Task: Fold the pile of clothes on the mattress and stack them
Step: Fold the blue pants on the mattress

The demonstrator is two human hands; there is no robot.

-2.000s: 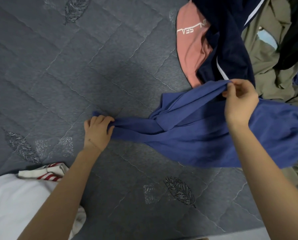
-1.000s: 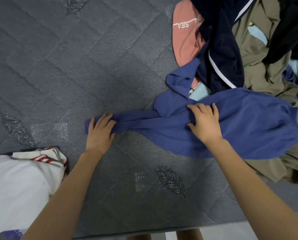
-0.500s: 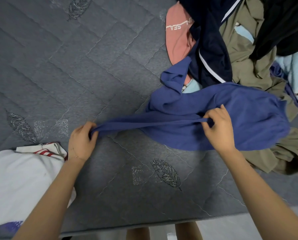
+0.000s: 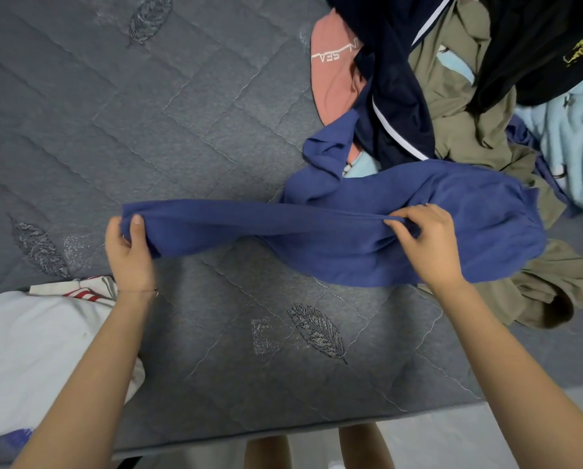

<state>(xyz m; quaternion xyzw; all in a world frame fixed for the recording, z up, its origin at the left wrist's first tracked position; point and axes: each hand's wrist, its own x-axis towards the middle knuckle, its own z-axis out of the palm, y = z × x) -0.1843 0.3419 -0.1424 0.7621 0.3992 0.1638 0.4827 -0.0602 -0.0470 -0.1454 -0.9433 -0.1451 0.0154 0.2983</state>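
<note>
Noted at frame centre: blue garment (image 4: 317,228), stretched taut over mattress (image 4: 181,113). Pinched at left end by left grip (image 4: 131,252), mid-length by right grip (image 4: 428,245). Heaped upper right: pile of clothes (image 4: 459,106).

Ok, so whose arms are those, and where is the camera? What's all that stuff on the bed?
There is no machine here, just a person. The camera sits on their head and looks down, so you see their own arms. The left hand and the right hand each pinch the edge of a blue garment, stretched between them over a grey mattress. On the right lies a messy pile of clothes: olive, navy, pink, pale blue. At the left edge lies a white garment.
</note>
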